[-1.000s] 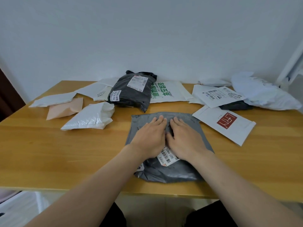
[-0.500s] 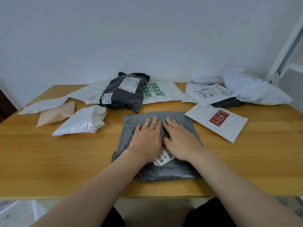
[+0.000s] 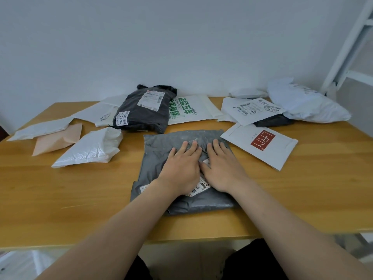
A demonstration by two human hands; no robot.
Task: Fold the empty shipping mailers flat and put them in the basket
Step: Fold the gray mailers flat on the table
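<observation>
The grey mailer (image 3: 161,150) is found lying flat on the wooden counter (image 3: 80,199), near its front edge and roughly central. Both hands are laid on it, palms down and side by side. The left hand (image 3: 181,168) is released, its fingers straight and pressed onto the plastic; nothing is gripped. The right hand (image 3: 224,168) is likewise released, with fingers extended. A white shipping label (image 3: 201,186) is partly covered by both hands (only barcode fragments can be made out). The plastic is seen creased around the fingertips.

Behind the grey mailer, a dark mailer (image 3: 145,112) bearing two white labels is noted, next to a white mailer with green print (image 3: 191,110). Just beside the grey mailer on the right, a white mailer with a red square logo (image 3: 260,144) is recorded. To the left, apart from it, a crumpled white mailer (image 3: 90,148) and a peach mailer (image 3: 58,138) are observed. Further white mailers are spread along the back edge.
</observation>
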